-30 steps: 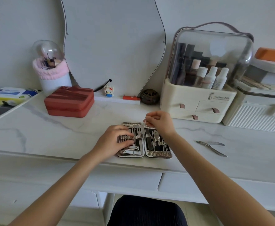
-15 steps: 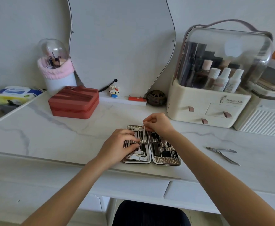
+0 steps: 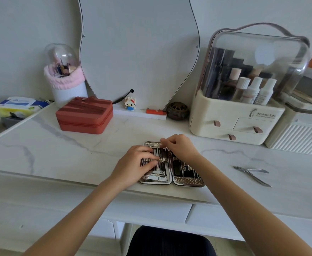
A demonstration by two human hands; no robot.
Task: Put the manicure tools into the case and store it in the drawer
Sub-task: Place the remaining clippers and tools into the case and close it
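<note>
L hand lies flat-ish, fingers pressing tools in open case; R hand curled at far edge, pinched item not visible. Nippers lie well apart on desk: prob. stiff steel, light, slick; take by handles, clear of the sharp tips.

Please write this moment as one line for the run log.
open silver manicure case on marble tabletop | left hand presses tools | right hand pinches tool | steel cuticle nipper outside
</note>
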